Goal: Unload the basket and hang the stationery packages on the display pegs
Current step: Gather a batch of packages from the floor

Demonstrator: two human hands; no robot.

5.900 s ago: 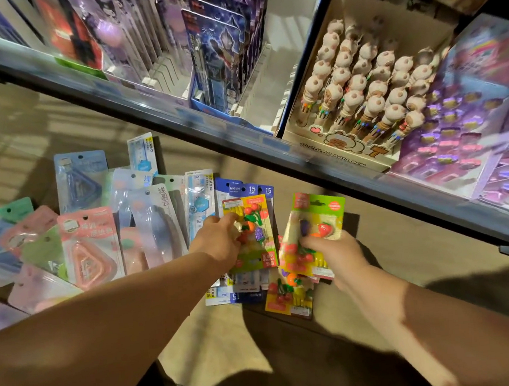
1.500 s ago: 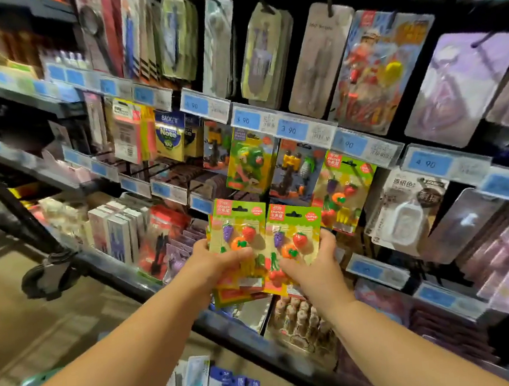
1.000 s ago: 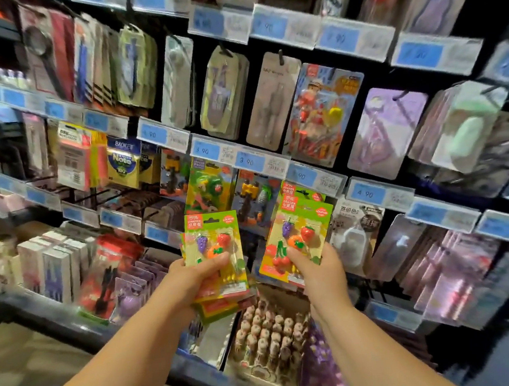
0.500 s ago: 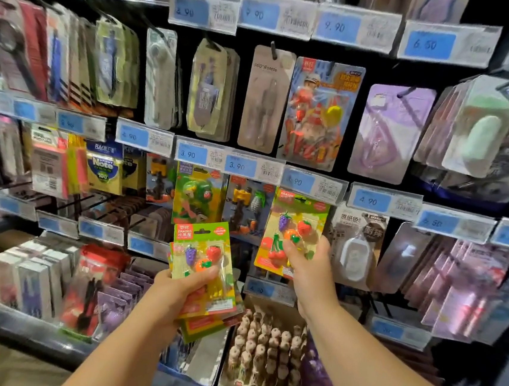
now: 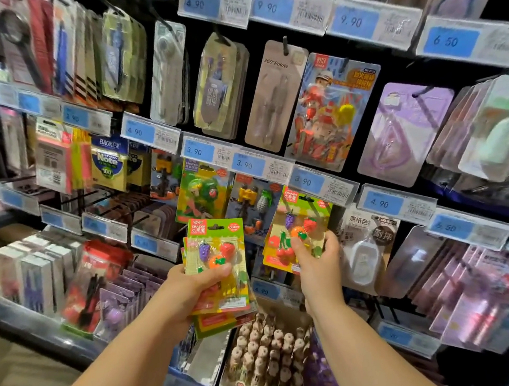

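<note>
My left hand point(image 5: 191, 287) grips a small stack of green fruit-eraser packs point(image 5: 217, 252) in front of the shelves, thumb across the front pack. My right hand point(image 5: 317, 260) pinches a single fruit-eraser pack point(image 5: 296, 220) and holds it up against the display peg point(image 5: 311, 201) below a 3.90 price tag; the peg's tip shows at the pack's hang hole. Whether the pack sits fully on the peg I cannot tell. The basket is out of view.
Pegs carry other blister packs: a green eraser pack point(image 5: 203, 188), a robot eraser pack point(image 5: 253, 205), a white correction-tape pack point(image 5: 367, 250). A box of figure pens point(image 5: 269, 356) stands on the lower shelf. Blue price tags point(image 5: 247, 164) jut forward along every row.
I rose from the packs on the floor to the peg wall. In the last second my right hand lifted its single pack to the peg while my left hand stayed low with its stack.
</note>
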